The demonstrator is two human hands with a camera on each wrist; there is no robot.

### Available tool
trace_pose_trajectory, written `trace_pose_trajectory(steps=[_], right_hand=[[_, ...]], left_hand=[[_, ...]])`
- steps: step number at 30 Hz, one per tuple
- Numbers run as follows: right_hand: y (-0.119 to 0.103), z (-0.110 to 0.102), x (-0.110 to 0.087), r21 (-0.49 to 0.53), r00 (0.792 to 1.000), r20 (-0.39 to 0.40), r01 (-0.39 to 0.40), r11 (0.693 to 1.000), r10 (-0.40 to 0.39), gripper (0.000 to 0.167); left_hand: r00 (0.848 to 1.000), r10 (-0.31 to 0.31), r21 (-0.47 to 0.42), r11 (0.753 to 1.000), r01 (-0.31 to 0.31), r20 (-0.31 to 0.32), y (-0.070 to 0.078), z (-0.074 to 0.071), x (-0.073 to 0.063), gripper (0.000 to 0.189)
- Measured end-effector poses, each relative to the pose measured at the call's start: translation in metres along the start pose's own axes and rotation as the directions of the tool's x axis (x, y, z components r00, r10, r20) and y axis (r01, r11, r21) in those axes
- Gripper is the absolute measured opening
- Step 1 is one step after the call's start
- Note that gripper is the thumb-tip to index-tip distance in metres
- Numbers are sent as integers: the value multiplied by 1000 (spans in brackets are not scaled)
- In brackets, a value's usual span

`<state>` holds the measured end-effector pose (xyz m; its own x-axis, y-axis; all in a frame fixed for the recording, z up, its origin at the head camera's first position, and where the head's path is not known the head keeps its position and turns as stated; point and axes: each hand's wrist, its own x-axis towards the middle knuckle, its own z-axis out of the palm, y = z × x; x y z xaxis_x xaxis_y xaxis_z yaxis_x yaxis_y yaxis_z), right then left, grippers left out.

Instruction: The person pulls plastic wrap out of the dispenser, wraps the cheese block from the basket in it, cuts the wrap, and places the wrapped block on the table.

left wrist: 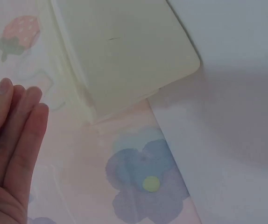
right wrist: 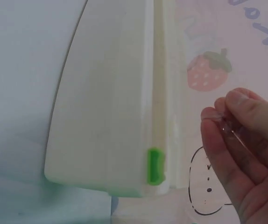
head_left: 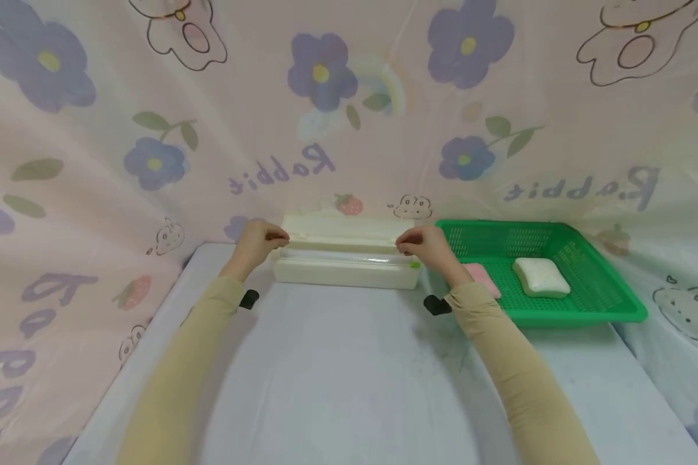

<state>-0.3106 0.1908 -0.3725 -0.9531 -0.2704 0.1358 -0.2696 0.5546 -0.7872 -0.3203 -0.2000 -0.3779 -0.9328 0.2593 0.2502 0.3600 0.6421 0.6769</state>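
A cream-white cling film dispenser (head_left: 346, 274) lies lengthwise at the back of the table, its lid (head_left: 349, 227) raised and leaning back. Clear cling film (head_left: 355, 256) shines along the opening. My left hand (head_left: 260, 242) is at the left end of the dispenser, thumb and fingertips pinching the film's edge; the film there is barely visible. At the right end, my right hand (head_left: 426, 245) pinches the other side of the film, and a glint of it shows between the fingers (right wrist: 213, 135). A bright green slider (right wrist: 156, 166) sits at the dispenser's right end.
To the right stands a green plastic basket (head_left: 602, 271) holding a white, cushion-shaped block (head_left: 541, 278) and a pink piece (head_left: 481, 279), partly hidden by my right forearm. A patterned curtain (head_left: 378, 161) hangs right behind the dispenser. The white table (head_left: 337, 374) extends toward me.
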Motion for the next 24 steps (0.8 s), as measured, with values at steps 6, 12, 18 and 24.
trace_pose_trajectory(steps=[6, 12, 18, 24], right_hand=[[-4, -3, -3, 1, 999, -16, 28, 1000, -28, 13], [-14, -7, -6, -12, 999, -37, 37, 999, -37, 10], [-23, -11, -12, 14, 999, -37, 6, 1000, -5, 14], [-35, -19, -15, 13, 999, -49, 2, 1000, -1, 16]], left_hand=[[1000, 3, -25, 1000, -3, 9, 4, -5, -3, 11], [1000, -2, -38, 999, 2, 18, 10, -12, -4, 10], [1000, -4, -56, 998, 5, 16, 14, -21, -5, 11], [999, 25, -27, 999, -24, 21, 23, -31, -4, 13]])
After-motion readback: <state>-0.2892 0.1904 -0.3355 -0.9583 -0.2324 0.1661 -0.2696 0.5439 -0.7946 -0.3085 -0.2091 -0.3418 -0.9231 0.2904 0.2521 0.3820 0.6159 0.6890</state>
